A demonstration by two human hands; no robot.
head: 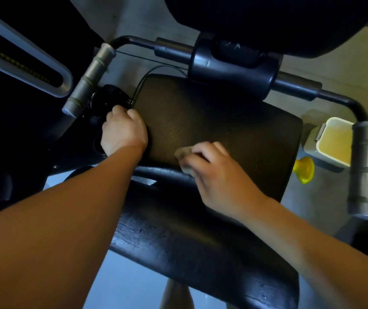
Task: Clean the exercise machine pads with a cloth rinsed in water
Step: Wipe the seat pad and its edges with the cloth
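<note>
Right hand (217, 181) pressing cloth (183, 152) on seat pad (234, 130), left hand (122, 130) gripping pad's edge

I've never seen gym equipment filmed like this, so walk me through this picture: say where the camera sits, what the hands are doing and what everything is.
The one picture comes from a camera worn on the person's head, looking down past both bare arms. Below is an exercise machine with dark padded cushions. The right hand presses a small pale cloth onto the flat seat pad. The left hand grips the pad's left edge, probably to steady it. A shinier black pad lies nearer the camera, with small droplets on it. Grey handles stick out at both sides. On the floor to the right stands a tub of yellowish liquid, and beside it a yellow knob.
</note>
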